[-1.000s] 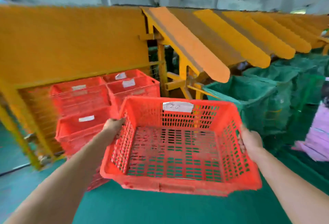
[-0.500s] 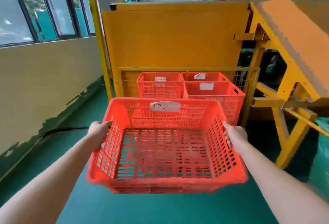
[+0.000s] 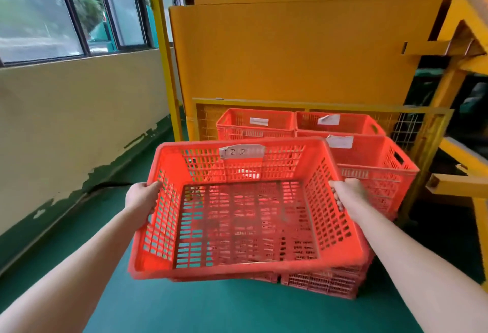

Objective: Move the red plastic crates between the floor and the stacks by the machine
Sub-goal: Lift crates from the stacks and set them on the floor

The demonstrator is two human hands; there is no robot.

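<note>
- Red plastic crate [image 3: 245, 208], empty, is held in the air in both hands, tilted a little so its near left corner sits lowest.
- Left hand [image 3: 141, 198] is closed on the left rim, fingers curled over the edge, thumb outside.
- Right hand [image 3: 347, 195] is closed on the right rim, fingers [image 3: 336, 199] hooked inside against the slotted wall.
- Paper label [image 3: 241, 151] with handwritten marks is stuck on the inside of the far wall of the held crate.
- Beneath and just behind the held crate, a low stack [image 3: 324, 282] of red crates stands on the green floor [image 3: 184, 311]; only its near right corner and lower edge show.
- Further back, three more red stacks stand side by side against the wire guard [image 3: 412, 131] of the yellow machine [image 3: 303, 52]: back left [image 3: 253, 124], back right [image 3: 340, 124], and a taller front right one [image 3: 375, 168] touching the held crate's far right corner in the view.
- Each of those top crates carries a white paper label.
- Cream wall [image 3: 74, 116] with peeling paint and windows [image 3: 52, 7] runs along the left edge of the floor.
</note>
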